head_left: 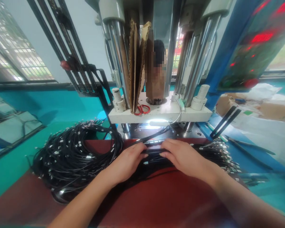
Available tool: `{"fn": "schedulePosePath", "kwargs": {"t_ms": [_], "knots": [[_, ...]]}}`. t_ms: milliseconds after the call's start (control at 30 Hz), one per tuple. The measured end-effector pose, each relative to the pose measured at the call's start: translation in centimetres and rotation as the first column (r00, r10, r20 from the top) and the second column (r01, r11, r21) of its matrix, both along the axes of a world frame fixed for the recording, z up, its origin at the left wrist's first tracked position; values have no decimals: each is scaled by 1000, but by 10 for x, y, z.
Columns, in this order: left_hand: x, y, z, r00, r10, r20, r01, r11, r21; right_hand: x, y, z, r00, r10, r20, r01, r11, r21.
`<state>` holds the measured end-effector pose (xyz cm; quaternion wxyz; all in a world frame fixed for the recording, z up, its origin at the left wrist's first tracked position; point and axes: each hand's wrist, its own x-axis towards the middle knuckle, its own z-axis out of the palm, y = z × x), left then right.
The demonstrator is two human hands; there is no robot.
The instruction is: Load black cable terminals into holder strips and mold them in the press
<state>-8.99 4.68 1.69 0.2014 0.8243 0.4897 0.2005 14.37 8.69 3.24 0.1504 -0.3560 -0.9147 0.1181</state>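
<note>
At the front of a press, my left hand (130,157) has its fingers closed around black cables (154,151). My right hand (184,155) grips the same cables a short way to the right, thumb and fingers bent. Between the two hands the cables run roughly level, just in front of the lit metal mould (144,129). To the left of my left hand lies a large coiled heap of black cables (73,158) with small white tags. Many cable ends with pale connectors (223,155) fan out beyond my right hand.
The press's white plate (161,110) sits above the mould, carrying red-handled scissors (142,109) and upright cardboard (134,69). A blue control panel (247,53) with red lights stands at right. The work surface (156,199) is dark red. Plastic wrapping (268,126) lies at right.
</note>
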Motion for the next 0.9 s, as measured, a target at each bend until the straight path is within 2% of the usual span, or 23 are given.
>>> {"fn": "schedulePosePath", "kwargs": {"t_ms": [100, 233, 500, 900], "knots": [[1, -1, 3, 996, -64, -56, 64, 998, 0, 2, -1, -1, 1000, 21, 16, -20, 996, -87], [2, -1, 0, 987, -66, -147, 68, 998, 10, 3, 2, -8, 998, 45, 49, -37, 988, -148], [1, -1, 3, 988, -76, -135, 76, 997, -8, 0, 3, -13, 999, 21, 50, -15, 993, -119], [0, -3, 2, 969, -98, -227, 103, 995, 10, 1, 3, -16, 999, 9, 33, -6, 994, -106]]}}
